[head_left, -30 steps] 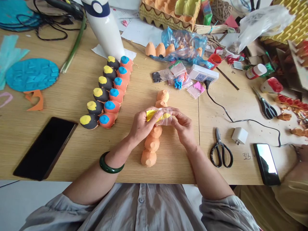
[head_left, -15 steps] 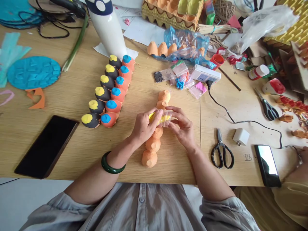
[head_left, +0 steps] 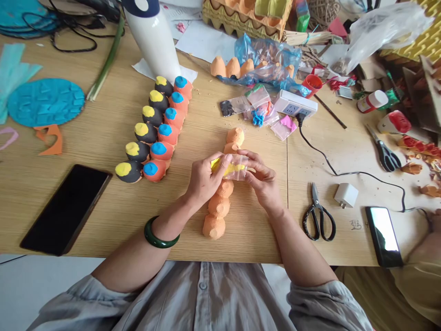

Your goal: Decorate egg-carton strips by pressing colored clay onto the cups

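Between my hands is a small clear plastic bag (head_left: 237,168) with something soft and yellow inside, perhaps modelling clay. My left hand (head_left: 206,178) pinches its left end, thumb on top. At the right end, the thumb and fingers of my right hand (head_left: 263,179) close on the bag's edge. Directly beneath lies an upturned strip of orange egg-carton cups (head_left: 219,207), its middle hidden by the bag and hands. To the left stand two joined rows of painted cups: black cups (head_left: 140,152) with yellow tops and orange-red cups (head_left: 165,151) with blue tops.
Scissors (head_left: 318,214), a white charger (head_left: 346,195) and a lit phone (head_left: 384,235) lie right, near another person's arm (head_left: 425,253). A dark phone (head_left: 65,209) lies left. Beyond are a white bottle (head_left: 155,43), small clay bags (head_left: 263,112) and a power strip (head_left: 295,105) with its cable.
The fingers of my right hand have shifted slightly on the bag, and more of the clear plastic and yellow contents now shows between my hands. The egg-carton strip has stayed put.
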{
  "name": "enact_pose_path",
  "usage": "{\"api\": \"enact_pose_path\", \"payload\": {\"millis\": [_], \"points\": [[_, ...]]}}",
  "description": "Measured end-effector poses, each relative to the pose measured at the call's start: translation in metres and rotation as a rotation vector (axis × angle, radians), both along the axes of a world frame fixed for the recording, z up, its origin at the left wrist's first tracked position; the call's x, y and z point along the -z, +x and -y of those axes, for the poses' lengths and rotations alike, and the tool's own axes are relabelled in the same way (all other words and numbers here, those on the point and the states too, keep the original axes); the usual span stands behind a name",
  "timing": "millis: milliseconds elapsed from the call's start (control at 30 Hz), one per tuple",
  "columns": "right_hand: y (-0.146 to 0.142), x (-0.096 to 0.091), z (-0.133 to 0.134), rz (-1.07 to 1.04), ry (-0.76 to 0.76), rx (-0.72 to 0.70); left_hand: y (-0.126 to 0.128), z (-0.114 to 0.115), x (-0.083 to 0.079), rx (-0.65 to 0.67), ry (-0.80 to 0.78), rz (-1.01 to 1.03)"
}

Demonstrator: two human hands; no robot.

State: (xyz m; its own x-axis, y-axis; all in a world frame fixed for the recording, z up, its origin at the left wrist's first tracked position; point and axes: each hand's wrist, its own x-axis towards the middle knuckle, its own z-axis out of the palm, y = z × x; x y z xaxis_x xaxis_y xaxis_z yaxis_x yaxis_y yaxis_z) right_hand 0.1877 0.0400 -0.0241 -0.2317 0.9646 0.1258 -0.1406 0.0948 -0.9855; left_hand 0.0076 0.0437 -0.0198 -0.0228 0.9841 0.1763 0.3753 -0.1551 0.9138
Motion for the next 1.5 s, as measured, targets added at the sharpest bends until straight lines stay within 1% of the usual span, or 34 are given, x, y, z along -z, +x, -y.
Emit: {"api": "enact_pose_path", "payload": {"millis": [200,400,533,600,733,800,967,1067,1167,1267,1400,1500], "points": [[-0.002,0.000,0.002,0.038,0.039,-0.004,0.002,0.000,-0.002,0.048,-0.015,0.072],[-0.006,0.006,0.007,0.098,-0.004,0.138,0.003,0.003,-0.004,0.084,-0.024,0.064],[-0.006,0.006,0.008,0.215,0.092,0.216,0.003,0.003,-0.005,0.088,-0.022,0.063],[-0.005,0.005,0.008,0.245,0.103,0.218,0.003,0.003,-0.004,0.091,-0.026,0.066],[-0.003,0.002,0.007,0.190,0.031,0.105,0.003,0.003,-0.001,0.078,-0.040,0.080],[-0.004,0.003,0.007,0.161,0.021,0.077,0.003,0.003,0.000,0.066,-0.040,0.085],[-0.006,0.010,0.008,0.050,-0.054,0.127,0.001,0.003,0.001,0.088,-0.027,0.058],[-0.006,0.012,0.008,0.061,-0.050,0.140,0.002,0.003,-0.002,0.094,-0.024,0.065],[-0.006,0.011,0.006,0.066,-0.059,0.153,0.003,0.003,-0.004,0.108,-0.059,0.122],[-0.008,0.007,0.004,-0.003,-0.127,0.144,0.004,0.004,-0.005,0.118,-0.089,0.161],[-0.010,0.004,0.003,-0.043,-0.195,0.137,0.003,0.004,-0.004,0.117,-0.080,0.120],[-0.009,0.004,0.003,-0.053,-0.204,0.123,0.003,0.004,-0.003,0.112,-0.066,0.077]]}}
